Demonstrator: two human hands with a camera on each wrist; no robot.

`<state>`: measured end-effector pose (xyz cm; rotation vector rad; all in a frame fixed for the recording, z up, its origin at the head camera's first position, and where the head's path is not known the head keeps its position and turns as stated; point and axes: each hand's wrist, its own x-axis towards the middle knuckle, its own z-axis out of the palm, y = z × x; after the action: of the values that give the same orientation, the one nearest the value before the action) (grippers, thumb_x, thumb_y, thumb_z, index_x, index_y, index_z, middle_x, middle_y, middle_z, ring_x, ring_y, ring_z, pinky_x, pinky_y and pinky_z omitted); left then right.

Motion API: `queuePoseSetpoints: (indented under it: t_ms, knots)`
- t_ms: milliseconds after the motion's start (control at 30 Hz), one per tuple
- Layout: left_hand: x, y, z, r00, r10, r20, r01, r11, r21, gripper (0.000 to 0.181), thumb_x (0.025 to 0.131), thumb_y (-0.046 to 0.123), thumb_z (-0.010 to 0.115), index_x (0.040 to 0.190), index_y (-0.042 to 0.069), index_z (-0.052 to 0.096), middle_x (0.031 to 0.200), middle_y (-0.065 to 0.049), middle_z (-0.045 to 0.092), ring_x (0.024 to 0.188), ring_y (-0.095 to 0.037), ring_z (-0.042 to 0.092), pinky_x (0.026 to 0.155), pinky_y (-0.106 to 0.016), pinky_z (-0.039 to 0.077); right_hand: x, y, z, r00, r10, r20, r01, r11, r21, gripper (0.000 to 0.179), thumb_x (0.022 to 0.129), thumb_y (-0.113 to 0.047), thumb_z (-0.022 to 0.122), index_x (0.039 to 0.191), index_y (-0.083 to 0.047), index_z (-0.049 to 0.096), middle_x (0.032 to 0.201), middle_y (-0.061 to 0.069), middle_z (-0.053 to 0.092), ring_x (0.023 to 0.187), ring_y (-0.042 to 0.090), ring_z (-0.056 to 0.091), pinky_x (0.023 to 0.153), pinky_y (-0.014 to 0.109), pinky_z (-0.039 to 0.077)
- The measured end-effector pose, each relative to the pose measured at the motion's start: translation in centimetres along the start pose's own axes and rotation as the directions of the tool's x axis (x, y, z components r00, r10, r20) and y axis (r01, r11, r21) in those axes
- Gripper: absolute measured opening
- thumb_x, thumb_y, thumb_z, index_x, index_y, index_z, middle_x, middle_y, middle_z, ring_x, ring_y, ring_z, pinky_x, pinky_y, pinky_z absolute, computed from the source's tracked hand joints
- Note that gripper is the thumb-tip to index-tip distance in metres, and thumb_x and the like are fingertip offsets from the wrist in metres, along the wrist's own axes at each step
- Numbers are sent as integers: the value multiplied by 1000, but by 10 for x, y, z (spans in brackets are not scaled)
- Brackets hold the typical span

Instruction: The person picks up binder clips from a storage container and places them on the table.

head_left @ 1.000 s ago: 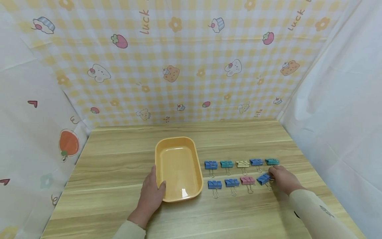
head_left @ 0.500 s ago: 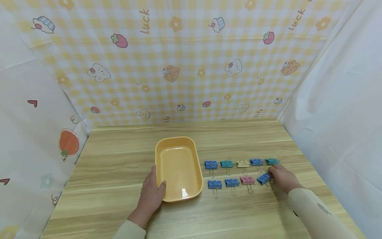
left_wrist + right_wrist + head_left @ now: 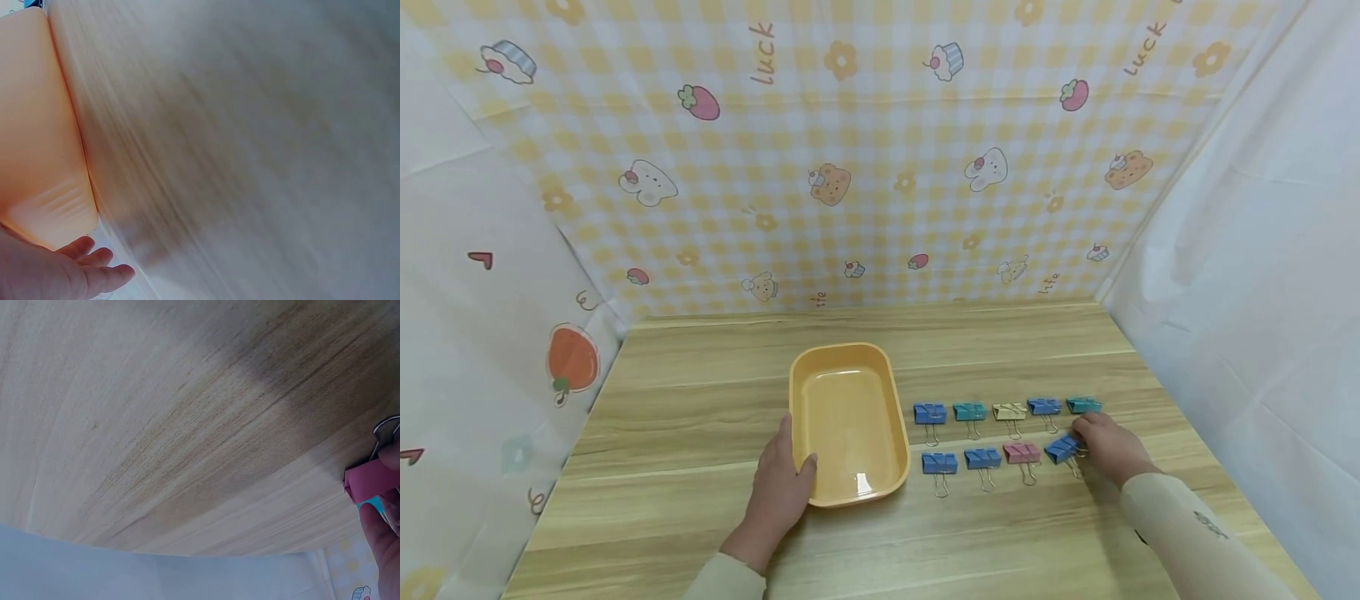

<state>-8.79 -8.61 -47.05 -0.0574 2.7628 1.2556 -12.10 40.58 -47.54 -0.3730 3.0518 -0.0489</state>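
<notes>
My left hand (image 3: 781,479) holds the left side of a yellow-orange plastic tray (image 3: 848,417), thumb over the rim and fingers along the outside. In the left wrist view those fingers look fairly straight beside the tray wall (image 3: 37,125). At the right, my right hand (image 3: 1111,448) grips a pink binder clip (image 3: 370,479), which the hand hides in the head view. Left of that hand lies a tilted blue binder clip (image 3: 1063,450), and just behind it a teal binder clip (image 3: 1084,406).
Two rows of binder clips lie right of the tray, including a yellow clip (image 3: 1010,412), another pink clip (image 3: 1022,453) and several blue ones, such as the blue clip (image 3: 930,414). A patterned cloth (image 3: 880,167) backs the wooden table (image 3: 715,375); a white cloth (image 3: 1247,250) hangs at the right.
The right hand and sleeve have shifted very slightly left and away from the person. The left hand and tray stay where they were.
</notes>
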Motion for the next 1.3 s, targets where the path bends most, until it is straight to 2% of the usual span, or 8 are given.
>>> queuePoseSetpoints:
  t_ms: [233,500,633,733,800,900,1067,1300]
  knots:
    - [0,0,0,1000,-1,0,1,1000,0,72,99,20,51,153,-1,8,151,-31,25,139,-49,22,109,-64,21,-4,-3,-2,1000,5,-22,-5,1000,4,18,83,8,64,97,-3,66,102,16,62,98,38,59,82,52,52]
    - [0,0,0,1000,2,-2,-2,1000,11,72,98,20,51,153,-1,9,151,-31,26,138,-49,23,109,-64,22,-9,-3,-3,999,52,-11,-51,998,47,20,87,6,60,103,-4,66,105,16,63,101,40,59,81,55,51]
    - [0,0,0,1000,1,-8,-1,1000,13,72,98,20,51,153,-1,9,150,-32,27,138,-49,23,109,-64,22,-13,-1,-3,998,40,-53,-36,998,58,18,86,5,62,100,-6,66,102,12,62,97,36,60,78,53,53]
    - [0,0,0,1000,-6,-7,6,1000,12,73,98,20,52,153,-1,9,150,-32,26,138,-50,23,109,-64,22,-16,-1,-6,996,40,-82,-36,998,52,21,84,6,63,101,-5,66,104,14,63,98,38,60,78,53,53]
    - [0,0,-1,1000,-12,-4,12,1000,10,73,98,21,51,153,-1,9,150,-32,25,138,-50,22,109,-65,21,-17,-1,-10,995,53,-87,-49,998,47,26,81,7,64,106,-2,65,109,19,62,101,42,59,79,54,53]
    - [0,-1,0,1000,-12,1,12,1000,10,73,98,22,51,153,-1,9,151,-32,25,139,-50,21,109,-65,21,-20,-2,-19,992,92,-87,-89,995,41,28,84,3,63,112,3,63,113,25,60,104,47,57,79,56,52]
    - [2,-2,0,1000,4,-2,-4,1000,9,72,98,23,51,153,-2,10,150,-33,26,138,-50,23,109,-65,22,-22,-4,-39,987,132,-88,-130,991,30,36,89,-16,68,116,7,61,116,30,58,105,50,54,80,59,49]
    - [4,-3,-4,998,8,54,-8,1000,-2,76,100,30,50,153,-1,6,153,-32,19,140,-51,17,109,-68,18,-19,-13,-56,989,84,-124,-83,996,18,49,83,-20,75,122,6,58,118,27,57,106,46,55,81,58,50]
